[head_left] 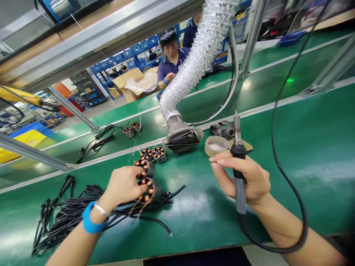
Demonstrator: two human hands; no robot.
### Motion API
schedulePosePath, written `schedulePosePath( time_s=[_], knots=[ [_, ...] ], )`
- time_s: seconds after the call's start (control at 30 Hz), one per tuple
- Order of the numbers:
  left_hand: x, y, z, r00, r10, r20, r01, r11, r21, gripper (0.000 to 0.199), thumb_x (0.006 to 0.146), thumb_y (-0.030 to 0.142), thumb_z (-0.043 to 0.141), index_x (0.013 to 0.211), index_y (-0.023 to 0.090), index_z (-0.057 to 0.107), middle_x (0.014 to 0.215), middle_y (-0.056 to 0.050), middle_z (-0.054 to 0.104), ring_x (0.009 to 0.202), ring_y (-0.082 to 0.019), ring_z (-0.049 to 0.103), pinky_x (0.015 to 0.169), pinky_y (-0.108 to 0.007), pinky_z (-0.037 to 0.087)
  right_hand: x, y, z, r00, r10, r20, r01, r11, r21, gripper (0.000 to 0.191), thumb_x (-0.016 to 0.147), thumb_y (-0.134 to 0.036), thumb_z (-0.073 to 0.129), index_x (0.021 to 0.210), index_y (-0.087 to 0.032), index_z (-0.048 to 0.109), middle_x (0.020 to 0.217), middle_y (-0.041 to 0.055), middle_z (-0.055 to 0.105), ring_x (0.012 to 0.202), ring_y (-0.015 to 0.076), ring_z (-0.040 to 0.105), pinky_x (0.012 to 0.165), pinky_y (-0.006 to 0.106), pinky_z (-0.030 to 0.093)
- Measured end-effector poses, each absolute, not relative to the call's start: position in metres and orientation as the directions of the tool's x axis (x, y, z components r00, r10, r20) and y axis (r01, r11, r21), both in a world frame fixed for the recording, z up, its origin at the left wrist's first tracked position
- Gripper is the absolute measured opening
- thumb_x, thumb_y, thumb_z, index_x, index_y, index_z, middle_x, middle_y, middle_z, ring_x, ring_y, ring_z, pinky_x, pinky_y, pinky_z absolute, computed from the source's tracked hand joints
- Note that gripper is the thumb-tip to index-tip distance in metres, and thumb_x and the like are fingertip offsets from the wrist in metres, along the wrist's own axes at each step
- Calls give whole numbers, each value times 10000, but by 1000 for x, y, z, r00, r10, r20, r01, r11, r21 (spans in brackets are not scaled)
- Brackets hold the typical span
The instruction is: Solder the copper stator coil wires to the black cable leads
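- Head view: a soldering iron (pixel 240 194) stands at the right of the green bench (pixel 199 229), its long axis running near to far and close to upright, its metal tip pointing up and to the far side, leaning slightly left
- Its black cord (pixel 305 218) leaves the near end and loops round to the right
- Right hand (pixel 253 177) pinches the iron's grip between thumb and fingers, the fingers curled in close around it
- Left hand (pixel 123 184) is half curled, its fingertips against the wound faces of two coil cores (pixel 156 190) left of centre; whether it grips either one I cannot tell
- Those two cores sit side by side in a near-to-far row, copper windings facing up and left, grey walls to the right
- Two farther cores (pixel 161 158) sit just beyond them
- Black cables (pixel 66 212) lie at the near left, partly under the left forearm
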State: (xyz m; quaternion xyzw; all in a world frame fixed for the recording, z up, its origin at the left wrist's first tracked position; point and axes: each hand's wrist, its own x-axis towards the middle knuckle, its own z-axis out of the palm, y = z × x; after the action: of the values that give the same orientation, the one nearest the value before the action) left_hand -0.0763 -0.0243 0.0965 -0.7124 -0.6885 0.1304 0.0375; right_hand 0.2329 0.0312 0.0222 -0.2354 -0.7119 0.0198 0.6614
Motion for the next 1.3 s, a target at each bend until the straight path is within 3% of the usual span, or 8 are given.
schedulePosePath(
  time_s=[0.13,0.37,0.47,0.67,0.83,1.03,1.2,1.3],
  knots=[
    [6,7,65,48,987,-154,991,-66,-119,317,741,522,601,735,215,680,801,-105,737,779,-296,700,586,-323,418,245,25,17,43,399,916,367,846,-386,345,785,-60,668,1054,-258,583,873,13,714,735,193,706,706,347,598],
    [57,35,38,-13,990,-139,993,-4,-115,530,833,582,478,884,127,744,877,-228,731,870,-383,706,663,-408,502,263,-2,-27,-173,681,712,462,694,-552,286,818,-95,517,1072,-225,537,912,55,692,699,179,684,643,315,593],
    [38,31,46,67,985,-161,992,-83,-98,550,879,585,406,905,162,757,855,-184,743,852,-354,708,687,-407,504,260,1,-39,-321,749,580,403,662,-632,371,784,-88,515,1132,-209,479,1152,123,671,969,227,707,816,368,603],
    [-12,28,57,301,930,-210,948,-316,-39,401,839,285,558,1222,285,676,1057,-61,764,956,-275,702,784,-337,495,239,16,-42,-545,707,450,229,642,-731,506,771,-11,498,1221,-217,391,1371,182,533,1413,260,399,1049,441,483],
    [-19,24,41,416,894,-167,910,-410,69,229,891,366,595,1037,264,739,1021,-33,776,921,-247,714,742,-294,482,237,2,-48,-451,762,464,319,624,-714,467,764,-64,590,1167,-221,415,1270,160,563,1333,305,488,962,473,532],
    [-11,13,19,357,934,20,926,-357,127,251,904,411,597,1043,258,740,1057,-17,774,937,-233,722,722,-280,502,245,-7,-44,-383,779,497,383,623,-682,472,725,-186,713,1110,-234,444,1003,65,601,872,226,639,770,402,579],
    [-10,6,10,340,923,179,877,-380,294,285,932,299,534,1164,244,690,1108,-15,762,847,-175,727,736,-260,525,230,11,-38,-457,753,473,336,639,-692,569,671,-167,728,1141,-236,414,1155,104,580,1261,322,534,967,459,516],
    [-10,-4,6,375,911,173,851,-412,325,252,932,264,509,1077,228,711,1029,-14,779,869,-188,731,748,-275,529,223,10,-43,-505,746,435,323,630,-706,557,683,-128,674,1161,-243,412,1203,102,585,1272,302,540,986,448,507]
  ],
)
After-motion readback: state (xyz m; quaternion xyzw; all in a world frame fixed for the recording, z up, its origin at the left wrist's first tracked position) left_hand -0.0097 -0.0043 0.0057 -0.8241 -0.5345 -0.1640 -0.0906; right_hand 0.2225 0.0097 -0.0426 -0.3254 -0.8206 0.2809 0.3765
